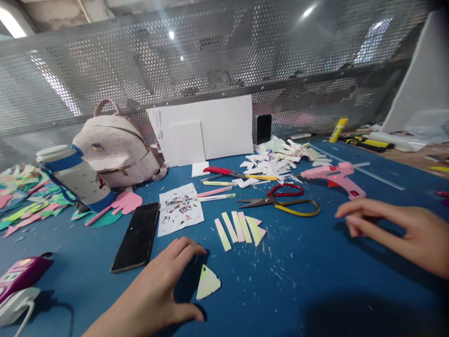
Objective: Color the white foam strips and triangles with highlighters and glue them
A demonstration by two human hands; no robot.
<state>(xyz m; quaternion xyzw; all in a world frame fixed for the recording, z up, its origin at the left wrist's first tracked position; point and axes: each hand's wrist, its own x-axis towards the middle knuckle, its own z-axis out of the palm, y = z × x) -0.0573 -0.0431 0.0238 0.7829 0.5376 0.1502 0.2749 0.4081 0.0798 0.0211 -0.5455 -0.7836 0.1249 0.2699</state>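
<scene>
My left hand [164, 285] is open over the blue table, thumb and fingers spread on the left of a pale green wedge-shaped piece [207, 282] with a small dark dot near its tip. The hand holds nothing. At the right, my right hand [400, 229] hovers with loosely bent fingers and nothing visible in it. A pink glue gun [335, 178] lies just beyond its fingertips. Between the hands are several pale green and pink strips [231, 228], with pointed pieces [257, 229] at their right end. Scissors [280, 199] with red and yellow handles lie spread behind them.
A black phone [136, 238] and a speckled white paper [180, 208] lie left of centre. Behind them stand a backpack [115, 145], a bottle [75, 175] and white boards [224, 126]. White scraps [280, 157] are heaped at the back. A glue stick [338, 129] stands farther right.
</scene>
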